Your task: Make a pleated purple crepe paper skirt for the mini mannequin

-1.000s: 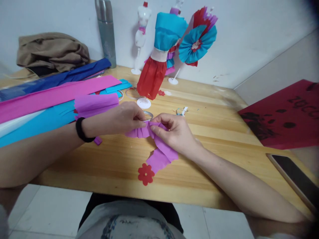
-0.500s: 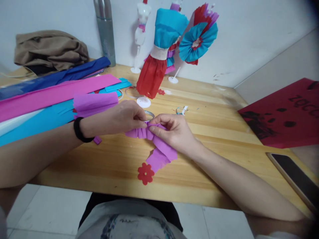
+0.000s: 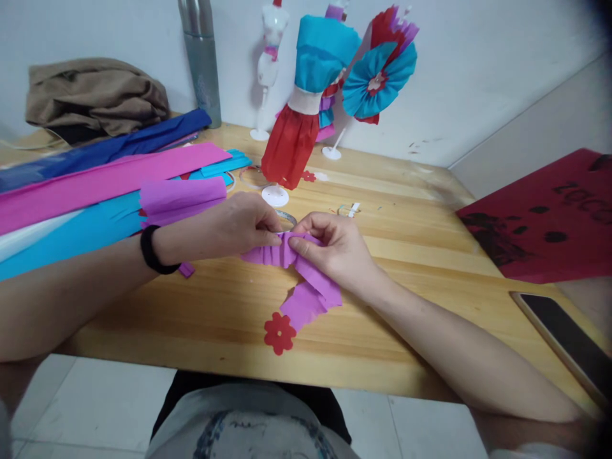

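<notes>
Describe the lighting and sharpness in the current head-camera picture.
Head view: subdued light, a faint shadow on the wall beside the white mannequin; head view: right-hand corners darkened, lettering on the red bag soft; head view: left hand, right hand and purple strip comparatively clear.

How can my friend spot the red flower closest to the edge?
On the wooden table, find the purple strip held by the left hand and right hand. Beside its lower end, toward the near edge, lies the flat red flower. It looks much bigger than the small red flower near the red skirt.
</notes>
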`<action>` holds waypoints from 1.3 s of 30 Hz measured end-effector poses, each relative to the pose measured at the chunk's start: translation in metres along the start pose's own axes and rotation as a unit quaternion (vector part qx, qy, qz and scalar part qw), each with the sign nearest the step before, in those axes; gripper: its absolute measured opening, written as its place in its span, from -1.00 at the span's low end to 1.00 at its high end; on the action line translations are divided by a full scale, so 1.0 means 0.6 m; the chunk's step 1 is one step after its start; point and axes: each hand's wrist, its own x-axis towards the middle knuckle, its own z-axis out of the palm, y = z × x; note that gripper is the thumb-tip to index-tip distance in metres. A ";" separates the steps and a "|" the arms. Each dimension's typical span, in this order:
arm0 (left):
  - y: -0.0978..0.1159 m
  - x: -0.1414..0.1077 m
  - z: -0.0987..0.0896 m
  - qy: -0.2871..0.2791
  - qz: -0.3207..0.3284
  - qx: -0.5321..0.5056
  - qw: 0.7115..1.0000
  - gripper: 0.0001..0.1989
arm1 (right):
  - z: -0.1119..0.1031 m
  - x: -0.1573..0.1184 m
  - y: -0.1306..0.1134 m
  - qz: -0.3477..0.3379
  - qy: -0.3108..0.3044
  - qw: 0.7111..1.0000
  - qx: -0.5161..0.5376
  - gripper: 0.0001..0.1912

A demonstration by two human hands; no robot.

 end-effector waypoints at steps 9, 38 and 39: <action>-0.015 0.004 0.004 0.020 0.052 0.001 0.998 -0.71 | 0.000 0.003 0.006 0.014 0.003 0.999 -0.033 -0.89; -0.007 -0.002 0.010 0.025 0.021 -0.037 0.999 -0.55 | 0.003 0.004 0.004 0.027 0.012 0.999 -0.038 -0.85; -0.007 -0.001 0.012 0.030 0.009 -0.043 0.999 -0.53 | 0.003 0.004 0.004 0.028 0.012 0.999 -0.038 -0.85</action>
